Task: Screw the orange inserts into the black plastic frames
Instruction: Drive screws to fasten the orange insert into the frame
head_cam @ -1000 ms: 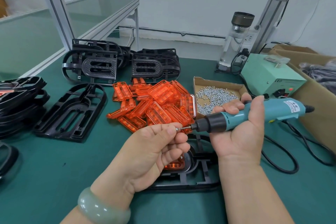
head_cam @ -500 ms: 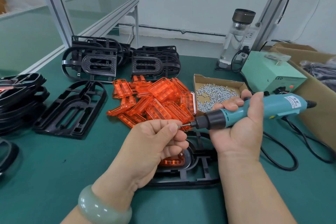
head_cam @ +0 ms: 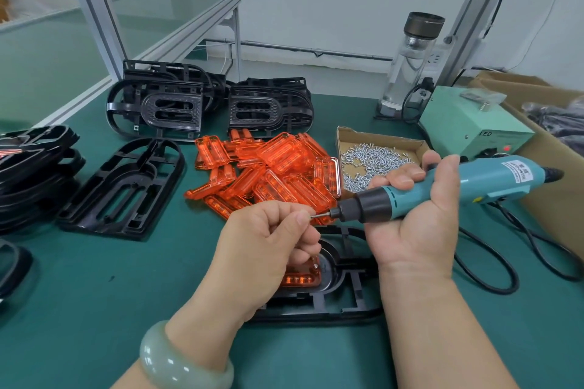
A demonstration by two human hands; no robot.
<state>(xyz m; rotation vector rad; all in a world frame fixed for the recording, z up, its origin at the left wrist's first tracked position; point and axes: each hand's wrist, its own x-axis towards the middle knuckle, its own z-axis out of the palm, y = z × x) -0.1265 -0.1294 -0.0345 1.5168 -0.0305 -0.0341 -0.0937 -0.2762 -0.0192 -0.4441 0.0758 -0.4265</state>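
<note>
At the far left a stack of black frames (head_cam: 34, 167) was cut off by the edge. A single empty frame (head_cam: 123, 189) lay flat beside it, likely waiting its turn. The heap of orange inserts (head_cam: 271, 174) sat within easy reach behind the hands. The left hand (head_cam: 268, 249) had thumb and forefinger pinched tight at the tip of the bit (head_cam: 320, 215), apparently seating a screw there, though the fingertips hid the screw itself. Beneath both hands lay the working frame (head_cam: 344, 303), with a seated insert (head_cam: 300, 278) in it, mostly covered by the left hand. The box of screws (head_cam: 376, 158) stood just behind. The right hand (head_cam: 417, 224) was wrapped firmly around the screwdriver (head_cam: 493, 181), held level so its bit met the left fingers.
</note>
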